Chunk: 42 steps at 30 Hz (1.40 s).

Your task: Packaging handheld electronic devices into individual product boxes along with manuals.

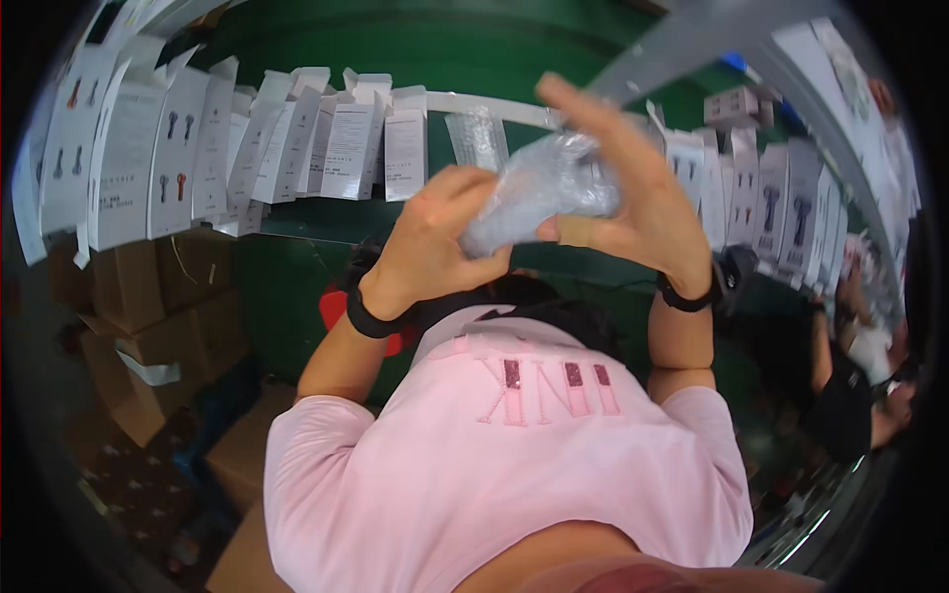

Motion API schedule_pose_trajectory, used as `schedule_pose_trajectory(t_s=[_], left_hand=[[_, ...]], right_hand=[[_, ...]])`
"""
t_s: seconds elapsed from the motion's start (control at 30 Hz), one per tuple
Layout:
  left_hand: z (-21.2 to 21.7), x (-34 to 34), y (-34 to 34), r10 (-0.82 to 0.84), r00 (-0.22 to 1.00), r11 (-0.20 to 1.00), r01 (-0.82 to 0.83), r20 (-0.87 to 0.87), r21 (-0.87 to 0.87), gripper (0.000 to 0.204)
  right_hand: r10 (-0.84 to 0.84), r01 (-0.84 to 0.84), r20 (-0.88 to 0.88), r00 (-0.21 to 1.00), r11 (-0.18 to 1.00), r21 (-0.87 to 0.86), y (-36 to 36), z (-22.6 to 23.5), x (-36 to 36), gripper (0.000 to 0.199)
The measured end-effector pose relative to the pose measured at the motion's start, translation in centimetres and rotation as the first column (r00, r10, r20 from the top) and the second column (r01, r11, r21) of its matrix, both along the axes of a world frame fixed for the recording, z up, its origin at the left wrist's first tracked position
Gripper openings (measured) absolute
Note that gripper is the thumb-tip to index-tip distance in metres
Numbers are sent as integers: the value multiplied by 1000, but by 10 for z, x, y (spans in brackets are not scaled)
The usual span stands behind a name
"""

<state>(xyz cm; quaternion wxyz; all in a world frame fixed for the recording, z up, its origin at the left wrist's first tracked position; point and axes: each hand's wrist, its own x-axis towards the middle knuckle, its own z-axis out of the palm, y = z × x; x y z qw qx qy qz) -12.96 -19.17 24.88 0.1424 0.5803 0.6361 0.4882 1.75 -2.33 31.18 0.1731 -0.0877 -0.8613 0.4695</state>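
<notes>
In front of my chest, both hands are at a rounded package [539, 193] in clear bubble wrap; the thing inside cannot be made out. My left hand [430, 237] is closed on its left end, fingers curled over the top and thumb at the lower edge. Around the right end is my right hand [643, 198], its thumb against the near side. One finger of that hand stretches up and left above the wrap, slightly blurred. Behind the package lies another piece of bubble wrap [477, 138] on the bench. A black band circles each wrist.
Tall white printed boxes [351, 143] with raised flaps stand in a row at the left. More white boxes [771, 198] line the right. A grey metal bar [692, 49] crosses the upper right. Brown cartons [158, 326] are stacked at the lower left. Another person's arm [822, 346] is at the right.
</notes>
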Motion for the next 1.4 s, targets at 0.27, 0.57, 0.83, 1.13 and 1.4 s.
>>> schedule_pose_trajectory(t_s=[0.27,0.57,0.83,1.13,1.4], left_hand=[[-42,-70,-47,485,872,874,-485,69,-10,70],[-122,-21,-134,610,643,782,-392,463,-485,32],[-145,-8,-143,720,492,684,-386,489,-619,32],[-125,3,-85,545,502,834,-249,671,-491,58],[-224,25,65,626,776,589,-536,-77,-605,122]], right_hand=[[-91,457,468,879,443,-771,57,-158,-125,28],[-766,449,47,641,325,-832,236,-316,-372,23],[-370,-70,244,896,425,903,364,-382,-409,44],[-244,248,47,969,962,-116,137,-234,-278,48],[-54,-2,387,920,990,143,76,-303,-112,50]])
